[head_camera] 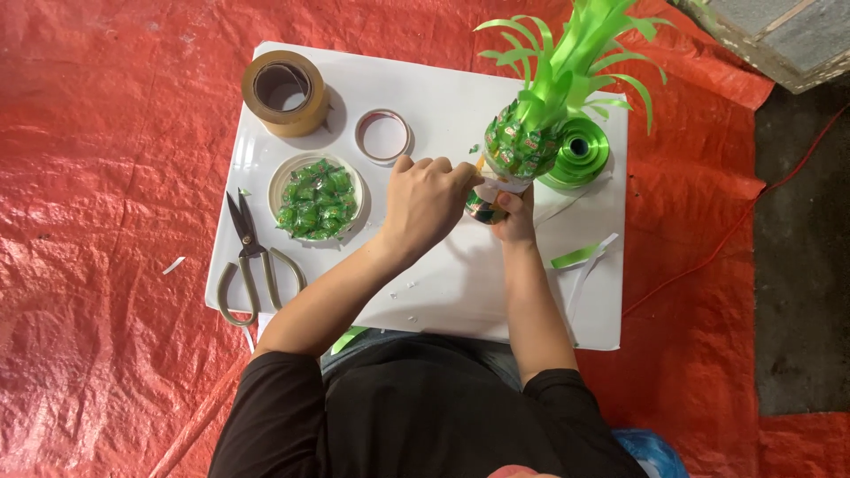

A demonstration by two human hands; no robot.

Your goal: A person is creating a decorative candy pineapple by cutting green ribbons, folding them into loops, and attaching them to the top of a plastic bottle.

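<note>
Overhead, from the head camera, a person in a black top sat at a low white bench (460, 292) set on a red tarpaulin (106, 177), working on a pineapple-shaped candy ornament (522, 146). The ornament stood tilted over the bench's far right part, its upper body covered in green-wrapped sweets and topped by a spray of green ribbon leaves (575, 53), its lower end apparently bare. The right hand (515, 217) was closed around that lower end, thumb across the front. The left hand (429, 196) was curled with its fingertips pressed at the ornament's side, just under the sweets; whether it pinched a sweet or a strip of tape could not be told.

The work appeared to be mid-way, at the stage of fixing sweets row by row onto the form. The next move would seem to call for a steady grip below and firm pressure at the join.

To the left sat a white bowl of green sweets (316, 196), with scissors (251, 257) beside it near the edge. A brown tape roll (285, 91) and a smaller tape ring (383, 134) lay farther back. A spool of green ribbon (577, 152) rested behind the ornament, and ribbon offcuts (580, 257) lay to the right.
</note>
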